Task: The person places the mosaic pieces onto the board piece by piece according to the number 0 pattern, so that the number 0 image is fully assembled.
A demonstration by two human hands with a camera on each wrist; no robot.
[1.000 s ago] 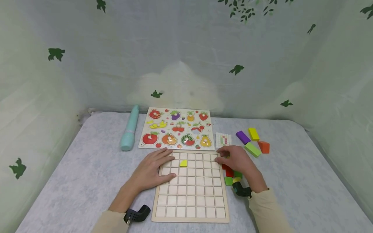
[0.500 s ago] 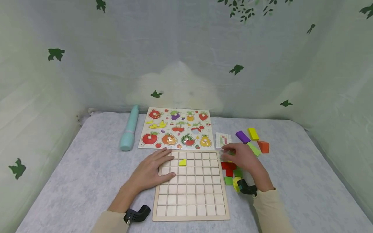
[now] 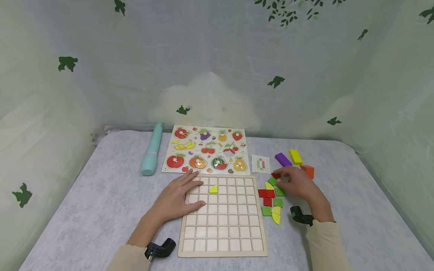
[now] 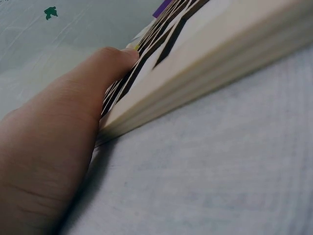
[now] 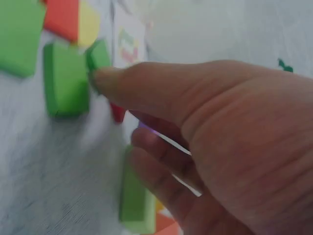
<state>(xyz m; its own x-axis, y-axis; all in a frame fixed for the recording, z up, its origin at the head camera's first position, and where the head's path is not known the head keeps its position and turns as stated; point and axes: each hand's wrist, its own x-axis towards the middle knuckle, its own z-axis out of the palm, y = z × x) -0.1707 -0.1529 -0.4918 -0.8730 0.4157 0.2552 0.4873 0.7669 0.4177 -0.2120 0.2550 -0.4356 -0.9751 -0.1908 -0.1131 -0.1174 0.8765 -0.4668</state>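
My left hand [image 3: 178,197] lies on the left side of a wooden grid board [image 3: 222,257], fingers spread and thumb straight along its squares. One yellow quarter-round piece [image 3: 213,189] sits in a square near the top. My right hand [image 3: 296,182] hovers at the loose pieces right of the board, thumb and index tips apart. By its index tip lies a red piece [image 3: 275,175], and a green piece [image 3: 272,181] is just left of the thumb. In the right wrist view the thumb overlaps a small green piece [image 5: 99,55]. A light green block [image 5: 137,196] appears below the fingers.
Red, green and yellow pieces [image 3: 268,202] line the board's right side. Purple [image 3: 283,159], yellow [image 3: 295,156] and orange [image 3: 307,171] blocks lie beyond the right hand. A pattern card [image 3: 260,164], a fruit puzzle [image 3: 205,149] and a teal cylindrical object [image 3: 151,150] stand behind the board.
My right hand has moved right, from the board's upper right edge to the outer side of the loose pieces, uncovering several of them and covering the light green block. My left hand has stayed put.
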